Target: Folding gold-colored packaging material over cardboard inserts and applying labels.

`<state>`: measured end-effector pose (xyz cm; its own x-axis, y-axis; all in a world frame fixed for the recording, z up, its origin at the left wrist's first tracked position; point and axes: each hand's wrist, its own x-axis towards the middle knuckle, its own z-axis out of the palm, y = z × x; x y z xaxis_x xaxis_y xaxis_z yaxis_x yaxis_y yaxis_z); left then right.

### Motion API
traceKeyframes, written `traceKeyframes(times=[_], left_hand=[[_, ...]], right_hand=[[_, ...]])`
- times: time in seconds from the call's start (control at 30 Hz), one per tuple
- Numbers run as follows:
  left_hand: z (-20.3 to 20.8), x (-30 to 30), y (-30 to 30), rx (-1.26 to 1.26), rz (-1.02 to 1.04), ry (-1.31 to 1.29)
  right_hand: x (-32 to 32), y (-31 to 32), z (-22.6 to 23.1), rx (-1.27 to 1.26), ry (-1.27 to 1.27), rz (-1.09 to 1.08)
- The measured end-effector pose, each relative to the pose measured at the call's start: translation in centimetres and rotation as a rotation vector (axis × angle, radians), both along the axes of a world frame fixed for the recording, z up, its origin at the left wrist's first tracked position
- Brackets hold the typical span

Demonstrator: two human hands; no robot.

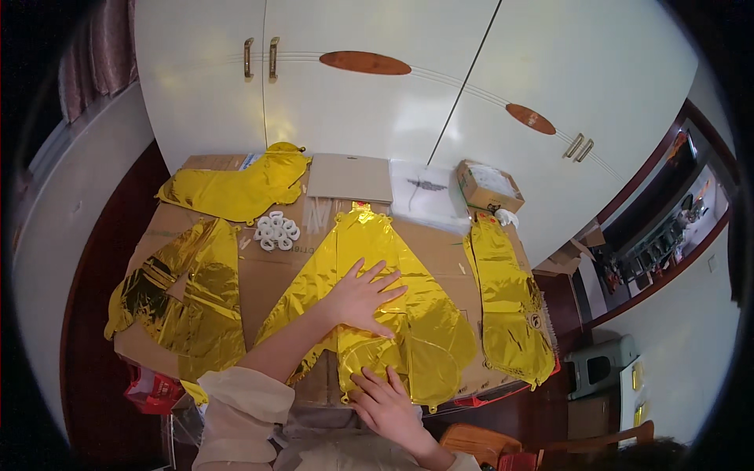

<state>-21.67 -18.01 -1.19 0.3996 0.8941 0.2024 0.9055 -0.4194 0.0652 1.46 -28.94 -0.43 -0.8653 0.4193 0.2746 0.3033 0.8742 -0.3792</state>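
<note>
White cupboards [353, 102] stand behind a cardboard-covered table [265, 282], where a gold foil sheet [428, 314] lies in the middle, among other gold foil pieces [510, 306]. The left hand [361, 301] spreads flat on the sheet, grip released; the right hand [390, 408] touches its lower part, and whether that grip pinches the sheet cannot be told; white rings [276, 232] lie nearby

middle foil [440, 314] partly hidden, curtain [110, 47] cropped

White wardrobe [353, 106], dark reddish floor [93, 314]
</note>
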Motion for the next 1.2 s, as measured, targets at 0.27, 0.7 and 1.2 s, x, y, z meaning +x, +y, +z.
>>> traceKeyframes(times=[0.27, 0.7, 1.2], left_hand=[[0.0, 0.0, 0.1, -0.019, 0.009, 0.007], [0.0, 0.0, 0.0, -0.029, 0.014, -0.007], [0.3, 0.0, 0.2, -0.074, 0.01, 0.014]], right_hand=[[3.0, 6.1, 1.6, 0.008, 0.099, -0.191], [3.9, 7.4, 0.3, 0.046, -0.053, -0.22], [3.9, 8.0, 1.2, 0.251, -0.269, -0.192]])
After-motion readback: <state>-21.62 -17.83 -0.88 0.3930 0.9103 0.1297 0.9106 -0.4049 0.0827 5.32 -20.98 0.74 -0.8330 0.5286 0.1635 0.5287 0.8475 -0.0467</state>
